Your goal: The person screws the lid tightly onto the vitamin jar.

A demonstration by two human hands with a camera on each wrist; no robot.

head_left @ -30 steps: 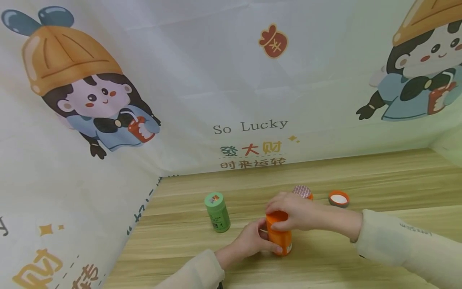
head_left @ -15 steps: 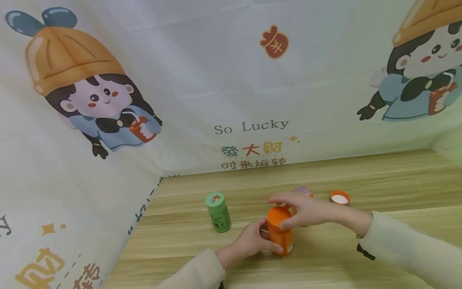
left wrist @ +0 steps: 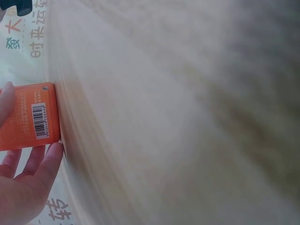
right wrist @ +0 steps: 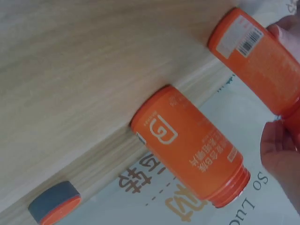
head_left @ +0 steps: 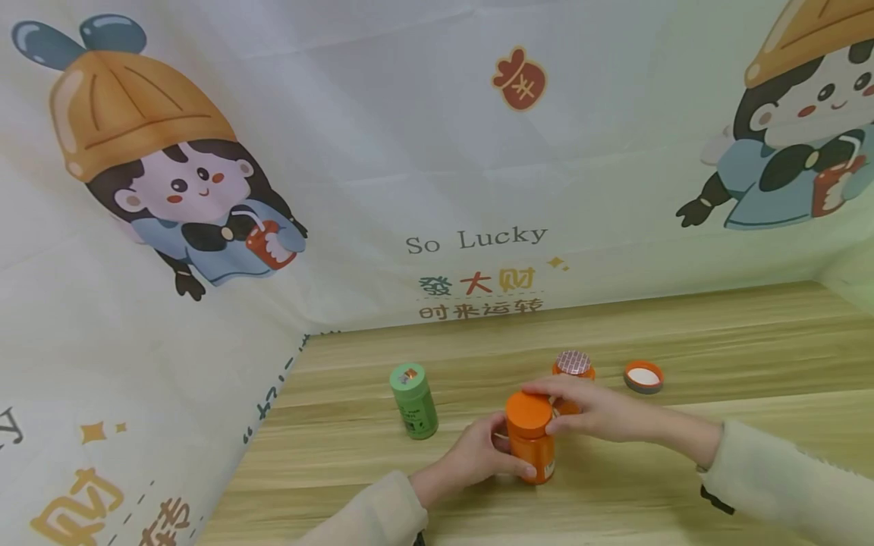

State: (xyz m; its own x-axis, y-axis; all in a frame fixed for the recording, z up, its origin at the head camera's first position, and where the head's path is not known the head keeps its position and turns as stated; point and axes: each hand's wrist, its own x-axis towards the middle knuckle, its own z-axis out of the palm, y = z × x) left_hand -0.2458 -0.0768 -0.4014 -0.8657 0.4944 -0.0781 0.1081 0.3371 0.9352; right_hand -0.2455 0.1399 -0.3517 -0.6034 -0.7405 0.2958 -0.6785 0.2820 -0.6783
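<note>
An orange pill bottle [head_left: 538, 455] stands upright on the wooden table, topped with an orange cap [head_left: 529, 413]. My left hand [head_left: 479, 453] grips its lower body, thumb in front; in the left wrist view, fingers of that left hand [left wrist: 29, 187] curl under the barcode side of the bottle [left wrist: 23, 117]. At the cap's right side, my right hand [head_left: 604, 409] pinches the rim between thumb and fingers. Right behind it stands a second orange bottle [right wrist: 187, 145], uncapped, with a patterned seal [head_left: 573, 362] over its mouth; the right hand partly hides it in the head view.
A loose cap [head_left: 643, 377] with an orange rim and grey side lies upturned at the back right. To the left stands a green bottle [head_left: 413, 406]. A printed cloth [head_left: 382, 152] hangs behind and along the left side of the table.
My right hand has drawn back from over the cap to its right side, loosening and then closing on the rim again. The left hand keeps its grip on the bottle.
</note>
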